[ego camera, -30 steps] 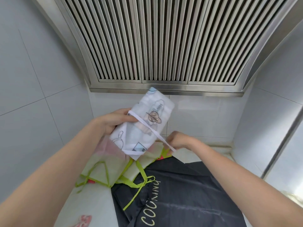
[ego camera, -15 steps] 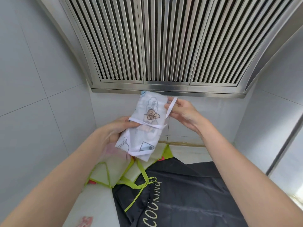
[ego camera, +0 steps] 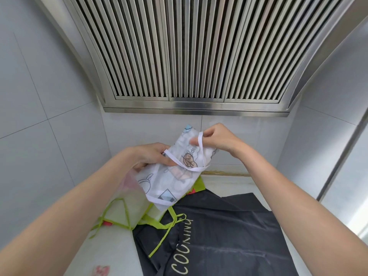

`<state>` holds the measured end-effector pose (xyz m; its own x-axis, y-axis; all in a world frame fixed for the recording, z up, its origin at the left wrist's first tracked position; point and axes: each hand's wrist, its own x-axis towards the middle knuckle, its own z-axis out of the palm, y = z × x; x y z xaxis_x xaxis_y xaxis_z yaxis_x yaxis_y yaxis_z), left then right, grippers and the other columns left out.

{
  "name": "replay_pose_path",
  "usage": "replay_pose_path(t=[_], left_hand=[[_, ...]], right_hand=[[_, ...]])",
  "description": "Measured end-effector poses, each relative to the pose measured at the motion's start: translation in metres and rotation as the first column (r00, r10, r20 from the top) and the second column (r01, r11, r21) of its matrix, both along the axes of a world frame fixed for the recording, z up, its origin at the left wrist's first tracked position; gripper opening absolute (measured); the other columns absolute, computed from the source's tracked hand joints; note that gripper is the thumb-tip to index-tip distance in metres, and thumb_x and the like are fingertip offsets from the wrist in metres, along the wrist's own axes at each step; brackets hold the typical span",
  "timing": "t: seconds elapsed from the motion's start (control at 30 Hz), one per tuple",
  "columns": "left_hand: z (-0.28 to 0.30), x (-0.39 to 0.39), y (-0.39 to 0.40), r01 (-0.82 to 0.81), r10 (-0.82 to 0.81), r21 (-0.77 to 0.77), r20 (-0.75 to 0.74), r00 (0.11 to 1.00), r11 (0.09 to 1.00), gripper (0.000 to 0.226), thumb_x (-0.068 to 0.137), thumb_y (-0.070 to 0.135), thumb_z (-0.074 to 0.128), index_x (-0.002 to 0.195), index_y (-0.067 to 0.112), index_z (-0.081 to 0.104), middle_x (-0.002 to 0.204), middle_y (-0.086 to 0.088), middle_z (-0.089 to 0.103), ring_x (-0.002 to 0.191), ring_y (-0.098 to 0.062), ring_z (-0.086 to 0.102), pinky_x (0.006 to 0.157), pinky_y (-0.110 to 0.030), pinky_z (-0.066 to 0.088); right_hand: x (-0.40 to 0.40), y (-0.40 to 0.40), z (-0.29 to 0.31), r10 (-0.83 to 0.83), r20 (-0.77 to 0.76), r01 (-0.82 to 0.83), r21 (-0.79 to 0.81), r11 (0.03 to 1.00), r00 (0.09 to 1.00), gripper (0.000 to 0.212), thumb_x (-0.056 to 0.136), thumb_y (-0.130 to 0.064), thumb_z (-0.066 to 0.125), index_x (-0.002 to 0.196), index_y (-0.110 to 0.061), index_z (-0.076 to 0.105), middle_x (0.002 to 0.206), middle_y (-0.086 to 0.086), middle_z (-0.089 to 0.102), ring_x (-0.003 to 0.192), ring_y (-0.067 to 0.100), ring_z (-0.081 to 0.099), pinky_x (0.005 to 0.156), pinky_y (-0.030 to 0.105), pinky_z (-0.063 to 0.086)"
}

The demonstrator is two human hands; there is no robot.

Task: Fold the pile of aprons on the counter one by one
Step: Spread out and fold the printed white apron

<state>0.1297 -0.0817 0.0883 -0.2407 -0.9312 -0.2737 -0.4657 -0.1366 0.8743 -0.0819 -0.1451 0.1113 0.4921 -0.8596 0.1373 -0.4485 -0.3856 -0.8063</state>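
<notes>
Here, the folded white printed apron (ego camera: 175,174) is held above the counter (ego camera: 111,248), gripped at its left edge by the left hand (ego camera: 151,156). Its white strap (ego camera: 200,148) is pinched by the right hand (ego camera: 217,140). Below, a black apron (ego camera: 229,236) and a green-trimmed apron (ego camera: 127,210) are spread on the counter.

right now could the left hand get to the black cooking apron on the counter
Probably not yet: the left hand is busy gripping the folded white apron. The black apron lies open just below, nothing covering it except a green strap at its edge.
</notes>
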Motion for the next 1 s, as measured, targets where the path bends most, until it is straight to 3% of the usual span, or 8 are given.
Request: replay_pose_path(t=[0.27, 0.37, 0.53, 0.6, 0.7, 0.8, 0.9, 1.0], left_hand=[[-0.005, -0.01, -0.007, 0.046, -0.038, -0.087, 0.095, 0.995, 0.995, 0.014, 0.087, 0.011, 0.065, 0.098, 0.02, 0.065, 0.09, 0.001, 0.071, 0.081, -0.014, 0.069, 0.074, -0.029, 0.055], [-0.002, -0.018, -0.008, 0.108, -0.087, -0.109, 0.185, 0.979, 0.988, 0.014, 0.089, 0.007, 0.062, 0.101, 0.014, 0.061, 0.091, 0.002, 0.068, 0.074, -0.008, 0.067, 0.067, -0.021, 0.055], [-0.011, -0.026, -0.004, 0.148, -0.142, -0.034, 0.14, 0.98, 0.988, 0.015, 0.087, 0.006, 0.064, 0.101, 0.012, 0.06, 0.089, 0.002, 0.067, 0.073, -0.005, 0.067, 0.062, -0.016, 0.052], [-0.02, -0.029, -0.006, 0.181, -0.169, -0.073, 0.142, 0.975, 0.981, 0.035, 0.081, 0.011, 0.07, 0.114, 0.015, 0.056, 0.105, 0.003, 0.065, 0.095, -0.01, 0.064, 0.075, -0.018, 0.053], [-0.017, -0.032, -0.013, 0.143, -0.148, -0.16, -0.019, 0.989, 0.977, 0.058, 0.074, 0.015, 0.065, 0.128, 0.02, 0.047, 0.132, 0.006, 0.051, 0.123, -0.009, 0.049, 0.099, -0.023, 0.044], [-0.017, -0.05, -0.011, -0.023, -0.052, -0.285, -0.253, 0.966, 0.958, 0.022, 0.087, 0.005, 0.059, 0.108, 0.009, 0.06, 0.139, 0.004, 0.046, 0.117, -0.009, 0.052, 0.094, -0.021, 0.048], [-0.027, -0.081, -0.01, -0.354, 0.147, -0.431, -0.444, 0.884, 0.83, 0.022, 0.084, 0.005, 0.066, 0.091, 0.019, 0.051, 0.121, -0.001, 0.053, 0.1, -0.015, 0.058, 0.082, -0.022, 0.051], [-0.026, -0.101, -0.015, -0.064, 0.045, -0.853, -0.047, 0.998, 0.517, 0.025, 0.081, 0.009, 0.064, 0.093, 0.027, 0.052, 0.104, 0.008, 0.052, 0.092, -0.008, 0.052, 0.074, -0.016, 0.044]], right_hand=[[0.0, -0.004, -0.002, -0.05, -0.165, 0.046, -0.026, 0.999, 0.985, 0.017, 0.085, -0.015, 0.059, 0.083, 0.001, 0.063, 0.076, 0.007, 0.045, 0.075, 0.016, 0.041, 0.064, 0.027, 0.029], [-0.004, -0.003, -0.006, 0.008, -0.075, -0.005, 0.041, 0.999, 0.997, 0.016, 0.088, -0.005, 0.057, 0.099, 0.004, 0.064, 0.085, 0.005, 0.058, 0.082, 0.014, 0.052, 0.07, 0.026, 0.041], [-0.003, 0.01, -0.009, -0.013, -0.041, 0.016, 0.067, 0.998, 0.999, 0.02, 0.077, -0.028, 0.076, 0.074, -0.011, 0.065, 0.069, -0.001, 0.057, 0.064, 0.009, 0.052, 0.059, 0.019, 0.039], [0.001, 0.012, -0.011, -0.014, -0.098, 0.017, 0.036, 0.999, 0.995, 0.024, 0.076, -0.029, 0.077, 0.077, -0.008, 0.067, 0.072, 0.002, 0.056, 0.067, 0.012, 0.05, 0.061, 0.025, 0.038], [-0.002, 0.016, -0.007, 0.038, -0.238, -0.042, -0.01, 0.999, 0.971, 0.019, 0.08, -0.02, 0.072, 0.093, -0.007, 0.072, 0.083, 0.003, 0.06, 0.078, 0.015, 0.052, 0.068, 0.027, 0.039], [-0.017, 0.019, 0.006, 0.067, -0.292, -0.074, -0.014, 0.997, 0.954, 0.016, 0.082, -0.018, 0.068, 0.095, -0.008, 0.071, 0.087, 0.002, 0.061, 0.079, 0.013, 0.053, 0.069, 0.026, 0.039], [-0.031, 0.022, 0.013, 0.047, -0.302, -0.044, 0.017, 0.999, 0.952, 0.005, 0.081, -0.019, 0.069, 0.076, -0.02, 0.068, 0.073, -0.004, 0.058, 0.069, 0.009, 0.052, 0.061, 0.021, 0.04], [-0.041, 0.024, 0.005, 0.067, -0.42, -0.05, 0.052, 0.997, 0.905, 0.015, 0.078, -0.019, 0.071, 0.068, -0.016, 0.061, 0.064, -0.005, 0.051, 0.062, 0.01, 0.046, 0.054, 0.02, 0.034]])
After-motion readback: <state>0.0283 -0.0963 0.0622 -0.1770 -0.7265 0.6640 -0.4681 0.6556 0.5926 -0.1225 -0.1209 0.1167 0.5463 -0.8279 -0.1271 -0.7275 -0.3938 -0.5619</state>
